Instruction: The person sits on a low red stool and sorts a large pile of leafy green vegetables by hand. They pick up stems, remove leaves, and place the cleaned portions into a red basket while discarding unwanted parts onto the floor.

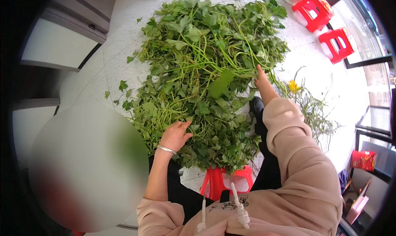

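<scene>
Leafy vines (198, 102), left hand (175, 136) perhaps touching

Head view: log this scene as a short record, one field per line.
Main thing: large pile of leafy green stems on the pale floor
Left hand: over the pile's near left part, thumb apart from fingers; contact unclear
Left wrist: silver bracelet
Right hand: at the pile's right edge, fingers extended
Right of pile: sparse scatter of thin stems, yellow flower-like thing
Near side: red stool between the person's legs
Far right: two more red stools
</scene>
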Action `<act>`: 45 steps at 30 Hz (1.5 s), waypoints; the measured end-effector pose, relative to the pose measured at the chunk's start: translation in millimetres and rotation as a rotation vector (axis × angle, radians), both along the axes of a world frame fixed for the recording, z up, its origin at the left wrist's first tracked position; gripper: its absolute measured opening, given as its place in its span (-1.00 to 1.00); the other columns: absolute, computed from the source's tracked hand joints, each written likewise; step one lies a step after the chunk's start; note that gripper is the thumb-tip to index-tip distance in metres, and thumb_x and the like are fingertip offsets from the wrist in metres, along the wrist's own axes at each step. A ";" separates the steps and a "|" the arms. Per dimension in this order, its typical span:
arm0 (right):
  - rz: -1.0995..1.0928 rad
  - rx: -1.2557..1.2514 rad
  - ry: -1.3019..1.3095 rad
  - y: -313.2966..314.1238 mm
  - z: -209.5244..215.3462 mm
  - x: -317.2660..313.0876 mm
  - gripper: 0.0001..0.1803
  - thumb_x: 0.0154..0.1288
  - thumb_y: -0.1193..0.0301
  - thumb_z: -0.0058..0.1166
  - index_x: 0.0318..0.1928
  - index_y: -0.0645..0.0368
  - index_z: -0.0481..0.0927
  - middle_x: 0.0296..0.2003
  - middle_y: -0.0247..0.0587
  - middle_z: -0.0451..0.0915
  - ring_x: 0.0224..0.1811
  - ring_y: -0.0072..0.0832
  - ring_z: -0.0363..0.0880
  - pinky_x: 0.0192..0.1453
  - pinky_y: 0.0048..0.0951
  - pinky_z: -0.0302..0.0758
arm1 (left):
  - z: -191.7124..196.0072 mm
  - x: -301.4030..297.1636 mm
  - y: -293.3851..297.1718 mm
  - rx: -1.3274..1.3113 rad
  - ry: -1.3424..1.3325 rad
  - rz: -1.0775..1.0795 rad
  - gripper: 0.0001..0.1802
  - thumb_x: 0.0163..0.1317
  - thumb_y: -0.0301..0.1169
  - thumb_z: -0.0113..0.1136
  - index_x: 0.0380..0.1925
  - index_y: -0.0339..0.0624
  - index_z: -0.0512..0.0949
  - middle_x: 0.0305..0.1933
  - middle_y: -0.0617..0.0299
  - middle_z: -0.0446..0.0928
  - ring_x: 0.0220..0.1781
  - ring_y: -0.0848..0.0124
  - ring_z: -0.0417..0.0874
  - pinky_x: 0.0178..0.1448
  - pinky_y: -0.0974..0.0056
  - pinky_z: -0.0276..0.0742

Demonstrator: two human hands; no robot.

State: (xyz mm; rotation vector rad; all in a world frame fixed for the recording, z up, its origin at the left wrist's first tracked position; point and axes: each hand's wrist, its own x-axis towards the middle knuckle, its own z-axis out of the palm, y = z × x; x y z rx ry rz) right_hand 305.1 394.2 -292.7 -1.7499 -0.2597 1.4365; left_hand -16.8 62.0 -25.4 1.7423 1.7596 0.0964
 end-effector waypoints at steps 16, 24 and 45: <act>0.100 0.710 0.048 -49.2 354.8 -13.9 -0.62 0.26 0.16 -0.09 0.03 0.03 0.38 -0.15 -0.36 0.45 -0.12 -0.52 0.34 -0.11 -0.33 0.30 | -4.5 -5.3 -23.1 -0.037 0.120 0.061 -0.49 0.20 -0.22 0.09 0.15 -0.07 0.35 0.13 -0.10 0.40 0.08 0.03 0.48 0.17 0.10 0.40; 0.650 0.703 0.526 -96.4 412.0 5.6 -0.57 0.31 0.15 -0.04 0.09 0.08 0.38 -0.04 -0.25 0.47 0.07 -0.36 0.40 0.04 -0.31 0.37 | -2.6 9.6 -57.6 -0.081 0.039 0.083 -0.48 0.23 -0.17 0.05 0.20 0.00 0.33 0.18 -0.11 0.36 0.15 0.04 0.42 0.22 0.09 0.35; 0.250 1.561 -0.576 -120.9 436.5 42.3 -0.87 0.18 0.55 0.08 -0.23 0.23 0.60 -0.11 -0.25 0.52 -0.07 -0.50 0.45 0.06 -0.48 0.31 | 156.5 -9.1 -6.2 1.282 -0.246 0.708 -0.85 -0.05 -0.50 0.35 -0.41 -0.10 0.64 -0.13 0.31 0.37 0.04 0.34 0.40 0.17 0.21 0.30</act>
